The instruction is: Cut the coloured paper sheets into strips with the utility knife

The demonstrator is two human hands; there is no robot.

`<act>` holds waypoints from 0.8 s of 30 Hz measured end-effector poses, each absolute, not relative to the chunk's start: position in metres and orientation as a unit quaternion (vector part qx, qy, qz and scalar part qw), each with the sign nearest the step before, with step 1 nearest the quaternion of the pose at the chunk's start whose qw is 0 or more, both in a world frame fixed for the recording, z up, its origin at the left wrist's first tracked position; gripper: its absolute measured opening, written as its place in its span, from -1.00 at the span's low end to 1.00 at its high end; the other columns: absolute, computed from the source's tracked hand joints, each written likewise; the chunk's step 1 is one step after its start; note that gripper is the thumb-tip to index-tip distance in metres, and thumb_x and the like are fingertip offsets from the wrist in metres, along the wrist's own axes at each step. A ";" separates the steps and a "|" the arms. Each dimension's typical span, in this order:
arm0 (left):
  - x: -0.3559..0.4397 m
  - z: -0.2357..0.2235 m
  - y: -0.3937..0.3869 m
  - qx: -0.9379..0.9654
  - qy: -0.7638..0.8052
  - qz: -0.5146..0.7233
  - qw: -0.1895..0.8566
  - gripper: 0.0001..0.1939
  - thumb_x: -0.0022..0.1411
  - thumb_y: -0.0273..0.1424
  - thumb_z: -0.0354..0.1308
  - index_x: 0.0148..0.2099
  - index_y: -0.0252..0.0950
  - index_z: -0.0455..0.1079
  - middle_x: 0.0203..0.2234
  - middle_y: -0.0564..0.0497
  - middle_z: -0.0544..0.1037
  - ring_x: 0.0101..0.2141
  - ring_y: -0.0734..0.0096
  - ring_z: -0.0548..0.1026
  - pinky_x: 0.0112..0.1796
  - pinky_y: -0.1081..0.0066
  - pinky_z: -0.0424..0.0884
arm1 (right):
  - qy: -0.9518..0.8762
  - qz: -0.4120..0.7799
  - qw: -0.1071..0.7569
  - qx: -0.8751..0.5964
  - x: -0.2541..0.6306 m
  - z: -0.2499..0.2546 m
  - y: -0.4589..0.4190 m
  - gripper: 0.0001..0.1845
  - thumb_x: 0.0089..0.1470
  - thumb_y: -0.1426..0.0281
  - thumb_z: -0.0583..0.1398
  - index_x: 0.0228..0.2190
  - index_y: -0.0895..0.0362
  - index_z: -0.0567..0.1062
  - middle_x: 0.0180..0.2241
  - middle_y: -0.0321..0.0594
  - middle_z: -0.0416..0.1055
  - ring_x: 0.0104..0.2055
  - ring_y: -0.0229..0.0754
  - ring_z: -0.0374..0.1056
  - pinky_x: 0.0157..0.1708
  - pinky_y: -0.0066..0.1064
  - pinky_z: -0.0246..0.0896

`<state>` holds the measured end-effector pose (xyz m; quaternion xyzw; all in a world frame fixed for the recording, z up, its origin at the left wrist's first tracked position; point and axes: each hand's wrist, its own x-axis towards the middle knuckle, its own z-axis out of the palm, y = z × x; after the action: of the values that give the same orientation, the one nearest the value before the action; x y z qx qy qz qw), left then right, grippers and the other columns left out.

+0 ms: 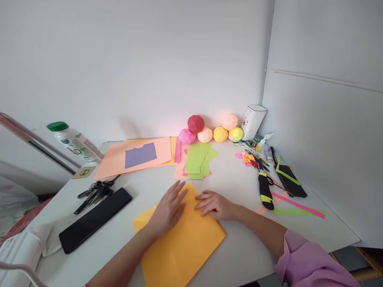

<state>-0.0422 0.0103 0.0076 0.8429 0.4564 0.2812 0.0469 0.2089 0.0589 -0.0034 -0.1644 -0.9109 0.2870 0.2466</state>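
Observation:
A sheet of orange-yellow paper (185, 247), folded over on itself, lies on the white table before me. My left hand (169, 209) rests on its upper left part with fingers stretched out and pressing down. On the upper right edge of the sheet lies my right hand (214, 205), its fingers spread and slightly bent. Neither hand grips anything. Just beyond the fingertips is a stack of green paper pieces (197, 159) with pink ones beneath.
Coloured paper balls (196, 124) stand against the wall. Peach sheets (110, 161), a bottle (79, 143), keys (97, 193) and a black phone (95, 219) lie to the left. A utility knife (265, 189), paper strips (299, 205) and a glue bottle (261, 143) lie to the right.

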 end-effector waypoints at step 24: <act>-0.039 -0.009 0.010 0.872 0.466 0.141 0.053 -0.40 0.30 -0.08 -0.09 0.28 -0.28 0.13 0.26 -0.14 0.15 0.24 0.11 0.11 0.17 0.09 0.14 | -0.951 0.137 0.206 -0.186 0.203 0.010 0.048 -0.67 0.20 0.40 0.05 -0.10 0.26 0.51 0.10 0.09 0.32 0.26 -0.06 0.06 0.20 -0.09 0.04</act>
<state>-0.0389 0.0105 -0.0086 0.8720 0.4656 0.1415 0.0532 0.2033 0.0478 0.0103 -0.1864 -0.9508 0.1374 0.2059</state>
